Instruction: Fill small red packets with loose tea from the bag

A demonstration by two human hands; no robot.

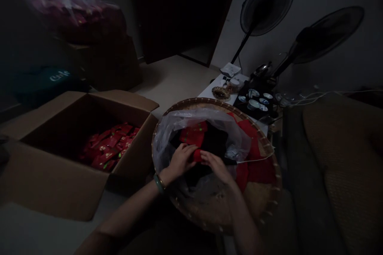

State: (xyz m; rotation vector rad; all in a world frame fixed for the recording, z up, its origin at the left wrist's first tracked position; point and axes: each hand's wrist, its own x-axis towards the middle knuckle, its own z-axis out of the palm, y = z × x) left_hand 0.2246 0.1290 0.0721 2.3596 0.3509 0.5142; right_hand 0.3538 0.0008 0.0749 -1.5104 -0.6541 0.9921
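Between my two hands is a small red piece [196,155], perhaps cloth; its exact kind is too dark to make out. My left hand [178,162], with a green bangle [159,183] at its wrist, curls its fingers around the left side. The fingertips of my right hand [218,167] pinch it from the right. Both hands are over an open clear plastic bag [167,127] of black material [216,140]. A larger red piece [193,133] with green marks lies just beyond my fingers. The bag sits in a round woven tray [206,211].
Flat red pieces [261,169] lie on the tray's right side. An open cardboard box [60,179] at left holds several red packets [109,149]. Beyond the tray, a low table [206,93] carries teacups [253,104]. Two fans [267,6] stand behind it. A woven seat [344,159] is at right.
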